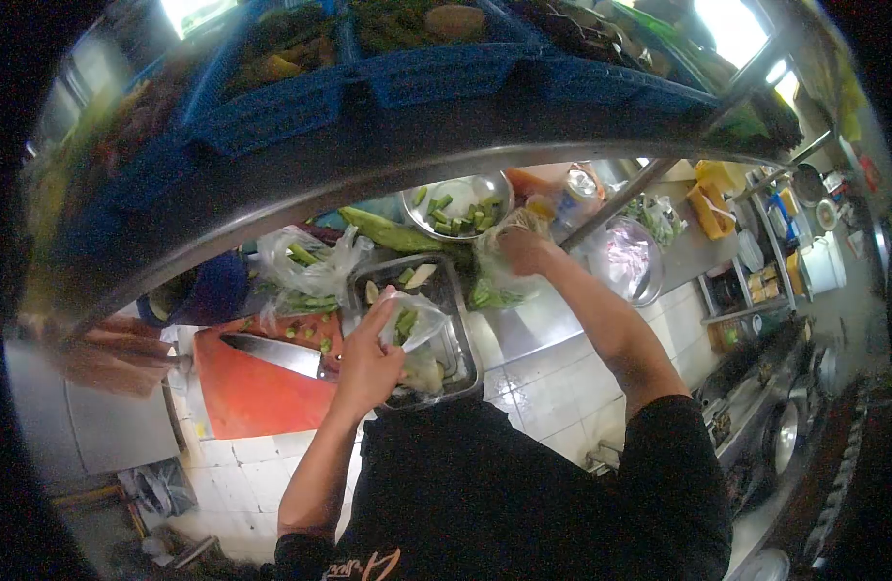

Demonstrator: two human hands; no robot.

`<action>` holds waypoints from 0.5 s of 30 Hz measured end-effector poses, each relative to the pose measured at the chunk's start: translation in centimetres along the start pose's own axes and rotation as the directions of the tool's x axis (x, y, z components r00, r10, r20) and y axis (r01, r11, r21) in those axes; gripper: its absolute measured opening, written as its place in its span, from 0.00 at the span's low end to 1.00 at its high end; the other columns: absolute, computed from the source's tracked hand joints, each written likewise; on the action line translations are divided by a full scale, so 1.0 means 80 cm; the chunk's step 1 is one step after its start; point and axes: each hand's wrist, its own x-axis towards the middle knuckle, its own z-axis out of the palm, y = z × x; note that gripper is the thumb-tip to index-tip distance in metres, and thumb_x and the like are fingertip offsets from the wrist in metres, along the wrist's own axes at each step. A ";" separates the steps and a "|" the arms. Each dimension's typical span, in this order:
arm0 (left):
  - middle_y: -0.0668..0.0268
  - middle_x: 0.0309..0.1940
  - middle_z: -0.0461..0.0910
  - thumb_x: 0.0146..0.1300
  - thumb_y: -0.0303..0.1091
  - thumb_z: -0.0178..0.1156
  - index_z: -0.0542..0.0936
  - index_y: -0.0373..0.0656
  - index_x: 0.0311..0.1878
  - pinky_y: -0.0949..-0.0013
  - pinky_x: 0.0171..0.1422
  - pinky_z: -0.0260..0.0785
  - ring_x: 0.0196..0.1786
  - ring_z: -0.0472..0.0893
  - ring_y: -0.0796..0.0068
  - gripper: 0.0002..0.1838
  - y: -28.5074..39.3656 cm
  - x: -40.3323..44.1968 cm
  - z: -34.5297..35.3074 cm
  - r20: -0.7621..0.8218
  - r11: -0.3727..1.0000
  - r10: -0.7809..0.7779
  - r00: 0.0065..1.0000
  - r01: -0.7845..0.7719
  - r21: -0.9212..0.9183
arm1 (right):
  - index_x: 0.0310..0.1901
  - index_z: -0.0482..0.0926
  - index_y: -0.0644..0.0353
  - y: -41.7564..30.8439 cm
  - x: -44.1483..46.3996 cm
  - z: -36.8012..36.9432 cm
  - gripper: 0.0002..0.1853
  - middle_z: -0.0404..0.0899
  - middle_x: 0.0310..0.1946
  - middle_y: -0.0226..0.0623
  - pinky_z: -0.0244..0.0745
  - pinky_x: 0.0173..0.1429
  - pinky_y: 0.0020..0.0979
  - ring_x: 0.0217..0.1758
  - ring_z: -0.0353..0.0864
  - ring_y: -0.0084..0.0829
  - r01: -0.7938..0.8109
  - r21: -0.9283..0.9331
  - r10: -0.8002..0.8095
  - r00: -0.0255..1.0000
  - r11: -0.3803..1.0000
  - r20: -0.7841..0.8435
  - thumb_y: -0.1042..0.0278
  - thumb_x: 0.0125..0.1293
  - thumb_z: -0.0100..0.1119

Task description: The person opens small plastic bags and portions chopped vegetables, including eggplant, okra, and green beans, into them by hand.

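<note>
My left hand point(370, 360) holds a small clear plastic bag point(417, 322) with green pieces inside, above a metal tray point(463, 334) that has pale vegetable pieces in it. My right hand point(523, 250) reaches into or against a clear bag of greens point(494, 276) on the counter; its fingers are mostly hidden by the plastic. Behind the tray lies a long green vegetable point(383, 229), next to a metal bowl point(456, 205) of cut green pieces.
A knife point(272, 353) lies on an orange cutting board point(262, 392) at the left. Blue baskets point(446, 76) fill a shelf overhead, its metal edge point(368, 179) crossing the view. A second bowl point(628, 261) and a yellow container point(710, 208) stand at right.
</note>
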 end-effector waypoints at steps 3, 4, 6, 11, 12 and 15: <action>0.61 0.66 0.62 0.46 0.15 0.47 0.65 0.33 0.61 0.76 0.28 0.71 0.25 0.77 0.78 0.32 0.007 0.002 0.003 0.020 1.000 0.006 1.000 -0.007 0.023 | 0.35 0.78 0.65 -0.002 0.005 0.013 0.14 0.77 0.38 0.49 0.73 0.50 0.38 0.46 0.77 0.43 0.101 -0.033 -0.104 0.990 0.994 -0.099 0.71 0.43 0.55; 0.62 0.66 0.62 0.46 0.15 0.47 0.65 0.33 0.61 0.76 0.28 0.71 0.25 0.77 0.78 0.32 0.010 0.002 0.003 0.030 0.999 -0.007 1.000 0.006 0.035 | 0.35 0.78 0.65 -0.004 0.008 0.011 0.14 0.77 0.39 0.48 0.72 0.51 0.38 0.47 0.77 0.42 0.080 -0.043 -0.083 0.994 0.996 -0.069 0.70 0.43 0.55; 0.62 0.66 0.62 0.46 0.15 0.47 0.65 0.33 0.61 0.76 0.28 0.72 0.24 0.77 0.77 0.32 0.007 0.001 0.004 0.026 1.000 0.008 1.000 -0.008 -0.003 | 0.35 0.78 0.65 -0.007 0.014 0.008 0.14 0.76 0.41 0.47 0.71 0.53 0.37 0.48 0.76 0.42 0.040 -0.063 -0.041 0.999 0.997 -0.008 0.69 0.44 0.55; 0.61 0.66 0.63 0.47 0.16 0.47 0.64 0.33 0.62 0.76 0.27 0.72 0.24 0.77 0.77 0.32 0.005 0.001 0.008 0.027 0.999 0.019 0.999 -0.018 -0.032 | 0.34 0.77 0.62 -0.002 0.020 0.054 0.12 0.77 0.41 0.43 0.71 0.51 0.37 0.48 0.76 0.41 0.146 -0.072 -0.160 0.956 0.987 -0.245 0.68 0.46 0.53; 0.61 0.66 0.63 0.48 0.16 0.46 0.64 0.33 0.62 0.76 0.27 0.72 0.25 0.78 0.77 0.32 0.003 0.001 0.009 0.036 0.999 0.003 0.999 -0.001 -0.042 | 0.33 0.77 0.61 -0.003 0.017 0.055 0.12 0.77 0.40 0.43 0.72 0.50 0.37 0.48 0.76 0.41 0.159 -0.069 -0.174 0.907 0.985 -0.383 0.67 0.46 0.53; 0.60 0.65 0.63 0.48 0.16 0.46 0.64 0.33 0.62 0.76 0.26 0.72 0.27 0.78 0.76 0.32 0.004 -0.003 0.009 0.035 0.998 0.006 0.999 -0.004 -0.059 | 0.33 0.79 0.59 0.002 0.000 0.039 0.11 0.78 0.38 0.41 0.72 0.47 0.37 0.45 0.77 0.40 0.046 -0.336 -0.191 0.891 0.941 -0.412 0.65 0.49 0.52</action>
